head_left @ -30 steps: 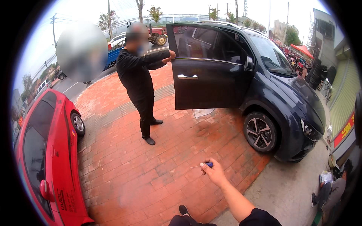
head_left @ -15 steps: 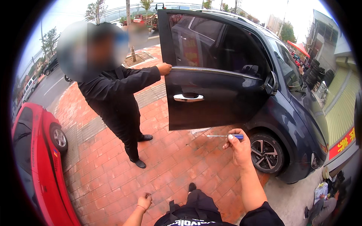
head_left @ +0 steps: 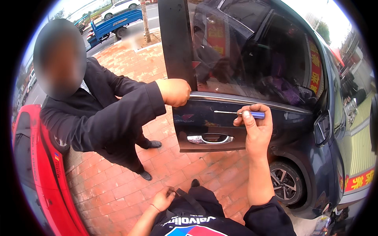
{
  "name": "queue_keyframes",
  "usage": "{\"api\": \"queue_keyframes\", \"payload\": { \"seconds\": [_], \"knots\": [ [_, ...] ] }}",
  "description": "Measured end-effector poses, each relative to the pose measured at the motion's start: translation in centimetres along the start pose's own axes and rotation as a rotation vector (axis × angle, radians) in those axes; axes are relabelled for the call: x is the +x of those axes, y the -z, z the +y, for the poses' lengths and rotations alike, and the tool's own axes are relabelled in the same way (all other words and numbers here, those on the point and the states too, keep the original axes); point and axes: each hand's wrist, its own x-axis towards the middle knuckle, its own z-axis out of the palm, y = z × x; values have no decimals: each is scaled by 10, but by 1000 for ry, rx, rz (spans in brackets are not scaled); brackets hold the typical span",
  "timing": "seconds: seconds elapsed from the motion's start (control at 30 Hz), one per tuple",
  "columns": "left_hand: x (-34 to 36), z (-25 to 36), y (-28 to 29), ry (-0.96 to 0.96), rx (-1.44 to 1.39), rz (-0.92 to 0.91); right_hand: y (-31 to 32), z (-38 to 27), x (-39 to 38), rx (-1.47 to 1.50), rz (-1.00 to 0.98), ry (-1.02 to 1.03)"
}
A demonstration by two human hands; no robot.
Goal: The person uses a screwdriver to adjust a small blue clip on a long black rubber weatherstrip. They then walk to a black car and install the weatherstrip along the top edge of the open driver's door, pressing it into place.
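Note:
My right hand is closed around a screwdriver with a blue handle. Its thin metal shaft points left, level, in front of the dark car door. Below it on the door is a chrome handle; the screwdriver appears apart from both. My left hand is low near my waist, fingers curled in, beside a dark strap; whether anything is in it is hidden. Another person's hand rests at the open door's edge, by the chrome window trim.
The co-worker in dark clothes stands left of the door. A red car is parked at the far left. The side mirror and front wheel are on the right. Red brick paving lies underfoot; a blue truck is behind.
The door and co-worker now appear closer and larger. My right hand has risen with the screwdriver, now in front of the door panel. My left hand has come in toward my waist.

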Motion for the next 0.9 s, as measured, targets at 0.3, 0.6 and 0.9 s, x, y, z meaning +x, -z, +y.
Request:
{"api": "queue_keyframes", "payload": {
  "seconds": [0.3, 0.6, 0.9],
  "knots": [
    [130, 90, 90, -253, -236, -26, -44, 30, 53, -152, 14, -35],
    [178, 119, 113, -319, -197, -463, -74, 30, 69, -316, 25, -59],
    [206, 152, 141, -603, -4, -92, -85, 52, 106, -494, -356, 126]
  ]
}}
